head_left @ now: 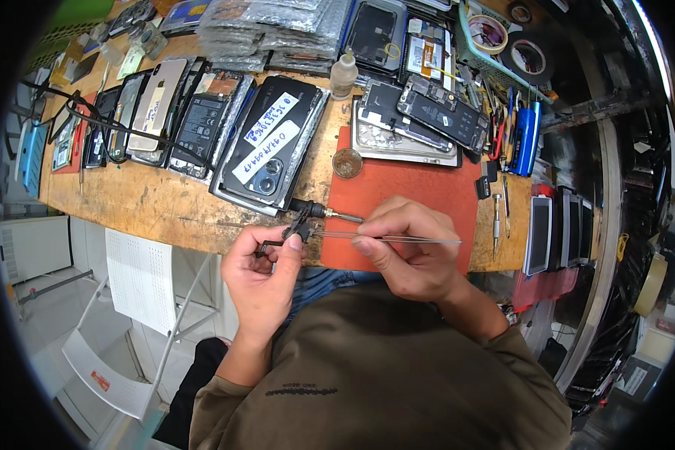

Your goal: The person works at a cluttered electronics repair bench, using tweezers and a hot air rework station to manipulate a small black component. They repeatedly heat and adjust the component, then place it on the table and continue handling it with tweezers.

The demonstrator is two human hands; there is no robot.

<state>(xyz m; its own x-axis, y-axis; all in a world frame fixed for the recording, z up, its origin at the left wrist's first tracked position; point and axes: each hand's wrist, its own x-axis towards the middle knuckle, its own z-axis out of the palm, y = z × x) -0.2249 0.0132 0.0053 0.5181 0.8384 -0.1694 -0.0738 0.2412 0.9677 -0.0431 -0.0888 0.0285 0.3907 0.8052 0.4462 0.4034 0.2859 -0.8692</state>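
My left hand (261, 271) pinches a small black part (298, 231) of irregular shape between thumb and fingers, above the near edge of the bench. A thin black bent piece shows beside its fingers. My right hand (416, 251) grips a pair of slim metal tweezers (420, 240), pointed left. The tweezer tips reach the black part; whether they grip it, I cannot tell. Just beyond both hands lies a soldering iron (319, 211) with a black handle and metal tip. Under the right hand is a red-orange mat (427, 191), with a small round tin (347, 163) on its far left corner.
Several phones, including a black one with labels (270, 142), line the wooden bench (172, 206) at left. Opened phones (442, 112) lie beyond the mat. A dropper bottle (343, 75) stands near bubble-wrapped stacks (270, 30). Screwdrivers (496, 225) and a tape basket (495, 56) are at right.
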